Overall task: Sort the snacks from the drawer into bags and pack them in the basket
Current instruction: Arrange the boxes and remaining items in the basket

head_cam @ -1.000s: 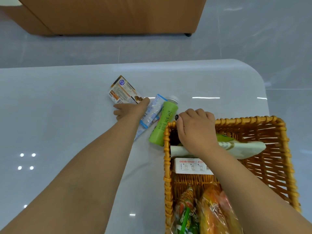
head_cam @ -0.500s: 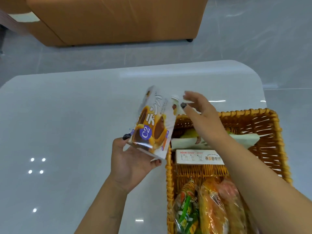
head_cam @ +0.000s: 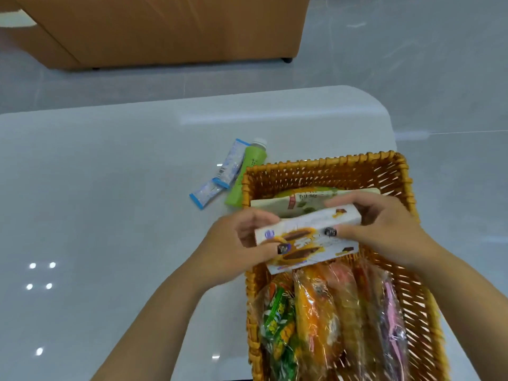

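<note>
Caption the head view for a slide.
Both hands, left and right, hold a snack box over the wicker basket.

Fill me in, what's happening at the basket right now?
A person holds a snack box with both hands over the wicker basket: left hand on its left end, right hand on its right. The basket already holds clear bags of snacks and a pale pouch. A green bottle and two blue-and-white sachets lie on the white table, not yet packed.
</note>
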